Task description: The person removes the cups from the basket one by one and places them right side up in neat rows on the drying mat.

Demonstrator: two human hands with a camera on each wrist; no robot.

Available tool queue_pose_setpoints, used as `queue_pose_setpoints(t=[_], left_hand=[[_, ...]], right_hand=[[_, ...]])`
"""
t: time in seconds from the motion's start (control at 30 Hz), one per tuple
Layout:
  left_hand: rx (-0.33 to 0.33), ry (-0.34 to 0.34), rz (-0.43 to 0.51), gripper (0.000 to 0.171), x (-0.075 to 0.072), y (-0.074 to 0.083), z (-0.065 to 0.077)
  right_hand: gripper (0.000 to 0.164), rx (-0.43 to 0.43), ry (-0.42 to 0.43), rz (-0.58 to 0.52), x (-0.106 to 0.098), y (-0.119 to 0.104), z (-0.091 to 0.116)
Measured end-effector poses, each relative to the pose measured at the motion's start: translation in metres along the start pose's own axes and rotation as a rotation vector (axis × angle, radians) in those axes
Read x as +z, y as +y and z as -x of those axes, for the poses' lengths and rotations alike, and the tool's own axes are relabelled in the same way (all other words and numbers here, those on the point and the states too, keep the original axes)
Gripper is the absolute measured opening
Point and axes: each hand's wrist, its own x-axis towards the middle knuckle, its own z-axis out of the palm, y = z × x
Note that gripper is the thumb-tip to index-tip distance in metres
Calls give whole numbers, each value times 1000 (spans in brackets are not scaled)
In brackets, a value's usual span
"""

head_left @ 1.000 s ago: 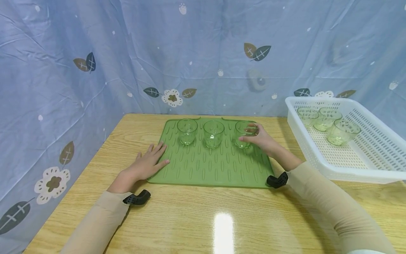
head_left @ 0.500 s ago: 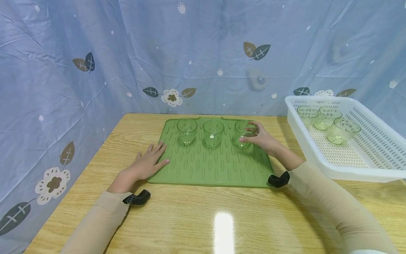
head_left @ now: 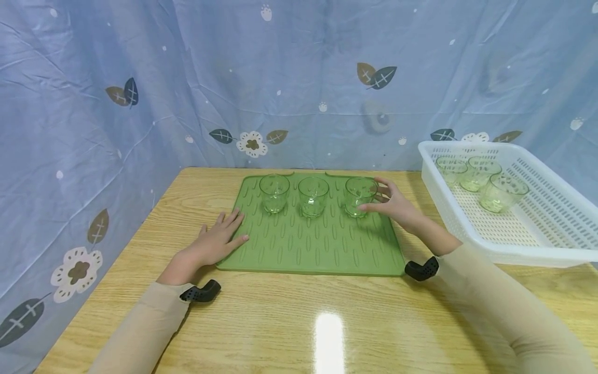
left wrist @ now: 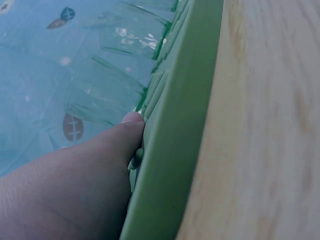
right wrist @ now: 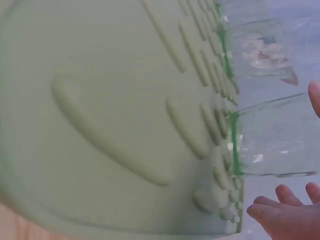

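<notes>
Three clear green glass tumblers stand in a row along the back of a ribbed green mat: a left one, a middle one and a right one. My right hand is beside the right tumbler, thumb in front and fingers spread behind its right side. In the right wrist view a gap shows between the fingers and this tumbler. My left hand lies flat across the mat's left edge, fingers spread; its thumb rests on the mat in the left wrist view.
A white perforated plastic basket stands at the right with three more green tumblers inside, close beside my right forearm. A blue patterned curtain hangs behind the wooden table.
My right hand has loosened from the right tumbler and drawn back a little to the right, its fingers spreading. The tumbler stays in place. My left hand has not moved.
</notes>
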Motion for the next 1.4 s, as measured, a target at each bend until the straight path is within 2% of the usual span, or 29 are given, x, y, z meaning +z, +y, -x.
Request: queue_pose_setpoints(t=[0.13, 0.27, 0.6, 0.93, 1.0, 1.17, 1.23, 1.4], left_hand=[[-7, 3, 2, 76, 0, 0, 1], [-8, 2, 0, 76, 0, 0, 1], [2, 2, -4, 77, 1, -2, -2], [-1, 0, -2, 77, 2, -2, -2], [-1, -1, -3, 77, 1, -1, -1], [-2, -4, -4, 77, -1, -1, -1], [-4, -1, -6, 76, -1, -1, -1], [2, 0, -11, 77, 1, -2, -1]], right_hand=[[96, -35, 27, -22, -2, -9, 6], [92, -56, 52, 2, -5, -18, 13], [76, -112, 114, 1, -12, -35, 32], [72, -144, 131, 82, -35, -60, 57], [68, -171, 151, 31, -42, -63, 61], [54, -271, 193, -215, -65, -74, 68], [50, -303, 204, -273, -74, -80, 67], [46, -342, 230, -300, -95, -89, 65]])
